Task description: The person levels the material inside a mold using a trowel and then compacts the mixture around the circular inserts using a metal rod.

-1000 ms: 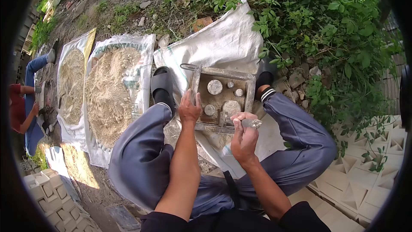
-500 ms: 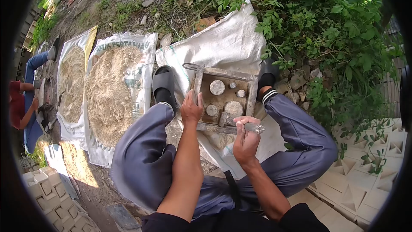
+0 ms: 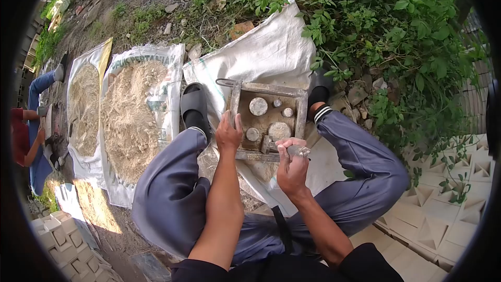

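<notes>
A grey, dust-coated rectangular mould frame (image 3: 301, 117) lies on a white sack between my feet. Several round metal pieces stand inside it, among them a large disc (image 3: 258, 106) and another dusty disc (image 3: 279, 131). My left hand (image 3: 228, 134) grips the frame's left wall, with the thumb inside and the fingers outside. My right hand (image 3: 293, 167) is wrapped around the grey handle of a hammer (image 3: 269, 144). The hammer's blocky head is at the frame's near wall, beside the lower disc; whether it touches is unclear.
Two sacks heaped with sandy powder (image 3: 133, 117) lie to the left. Beyond them sits another person (image 3: 23, 137) in a red shirt. A white sack (image 3: 266, 47) spreads behind the frame. Leafy plants (image 3: 396, 47) crowd the right, above pale patterned blocks (image 3: 433, 209).
The whole view has shifted slightly, so the frame and hands appear a little further left. The hammer's handle end now points more toward the camera. Both hands keep their holds.
</notes>
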Available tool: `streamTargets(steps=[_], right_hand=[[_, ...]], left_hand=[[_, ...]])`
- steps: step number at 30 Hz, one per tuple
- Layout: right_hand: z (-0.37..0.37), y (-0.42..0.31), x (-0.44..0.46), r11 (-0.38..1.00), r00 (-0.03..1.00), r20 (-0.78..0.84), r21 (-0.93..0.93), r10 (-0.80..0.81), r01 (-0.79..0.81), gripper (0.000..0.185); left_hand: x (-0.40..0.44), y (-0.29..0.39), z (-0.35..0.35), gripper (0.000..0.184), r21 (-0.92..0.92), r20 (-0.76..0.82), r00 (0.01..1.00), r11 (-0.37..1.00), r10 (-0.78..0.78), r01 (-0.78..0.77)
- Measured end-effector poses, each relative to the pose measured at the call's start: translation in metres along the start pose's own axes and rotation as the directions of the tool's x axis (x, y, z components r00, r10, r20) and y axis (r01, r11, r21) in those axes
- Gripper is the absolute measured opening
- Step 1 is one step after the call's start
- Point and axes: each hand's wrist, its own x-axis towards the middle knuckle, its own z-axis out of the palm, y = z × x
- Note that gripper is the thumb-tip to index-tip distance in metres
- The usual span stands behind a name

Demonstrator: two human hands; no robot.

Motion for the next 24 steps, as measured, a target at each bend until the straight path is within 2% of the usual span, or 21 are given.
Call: streamTargets(steps=[1, 3, 5, 7, 9, 10, 11, 13, 15, 16, 19, 21, 23, 24], right_hand=[[0.001, 0.001, -0.001, 1.000, 1.000, -0.007, 0.003, -0.001, 0.001, 0.013], [0.003, 0.002, -0.011, 0.957, 0.979, -0.200, 0.274, -0.038, 0.093, 0.008], [0.008, 0.018, -0.019, 0.958, 0.975, -0.214, 0.261, -0.058, 0.114, 0.008], [0.001, 0.014, 0.001, 0.999, 0.999, 0.006, 0.014, -0.032, 0.032, 0.008], [0.000, 0.004, -0.001, 0.998, 1.000, -0.020, 0.067, -0.008, 0.009, 0.009], [0.002, 0.003, -0.007, 0.989, 0.995, -0.092, 0.134, -0.046, 0.058, 0.011], [0.003, 0.002, -0.013, 0.974, 0.984, -0.162, 0.199, -0.073, 0.105, 0.013], [0.008, 0.008, -0.015, 0.974, 0.982, -0.154, 0.179, -0.114, 0.141, 0.015], [0.003, 0.008, -0.004, 0.993, 0.998, 0.063, 0.117, -0.025, 0.017, 0.013], [0.002, 0.006, -0.004, 0.993, 0.998, 0.062, 0.119, -0.027, 0.020, 0.013], [0.001, 0.001, -0.012, 0.967, 0.984, -0.116, 0.199, -0.136, 0.157, 0.014], [0.005, 0.012, -0.015, 0.962, 0.982, -0.137, 0.222, -0.129, 0.158, 0.013], [-0.003, 0.006, 0.002, 0.999, 0.997, 0.070, 0.048, -0.025, 0.022, 0.012], [-0.007, -0.005, 0.007, 0.995, 0.998, 0.056, 0.095, 0.016, -0.022, 0.010]], left_hand=[[0.001, -0.001, 0.002, 0.041, 0.001, -0.001, 1.000, 1.000, 0.007, -0.007], [0.000, -0.004, 0.003, 0.041, 0.000, -0.015, 1.000, 1.000, -0.003, 0.003], [-0.004, -0.006, 0.000, 0.041, 0.009, 0.006, 1.000, 1.000, -0.018, 0.018], [0.002, -0.001, 0.004, 0.041, 0.000, 0.009, 1.000, 1.000, -0.013, 0.013], [0.000, -0.002, 0.003, 0.042, -0.012, -0.034, 0.999, 1.000, 0.017, -0.017], [0.003, -0.002, 0.002, 0.042, -0.008, -0.037, 0.999, 1.000, 0.011, -0.011], [0.003, -0.001, 0.000, 0.042, -0.012, 0.017, 1.000, 1.000, -0.023, 0.023], [-0.001, -0.001, -0.005, 0.042, -0.014, 0.077, 0.996, 0.999, -0.051, 0.052], [0.001, 0.000, -0.001, 0.043, 0.008, 0.021, 0.999, 1.000, -0.026, 0.026], [0.001, 0.000, 0.000, 0.043, 0.009, 0.018, 1.000, 1.000, -0.025, 0.025], [0.000, -0.005, 0.002, 0.043, -0.008, 0.016, 0.999, 0.999, -0.048, 0.049], [-0.001, -0.006, 0.005, 0.043, 0.005, -0.008, 1.000, 1.000, 0.004, -0.004], [-0.002, -0.003, 0.004, 0.043, -0.009, -0.004, 1.000, 1.000, 0.010, -0.010], [0.000, -0.003, 0.003, 0.043, -0.011, 0.000, 1.000, 1.000, 0.007, -0.007]])
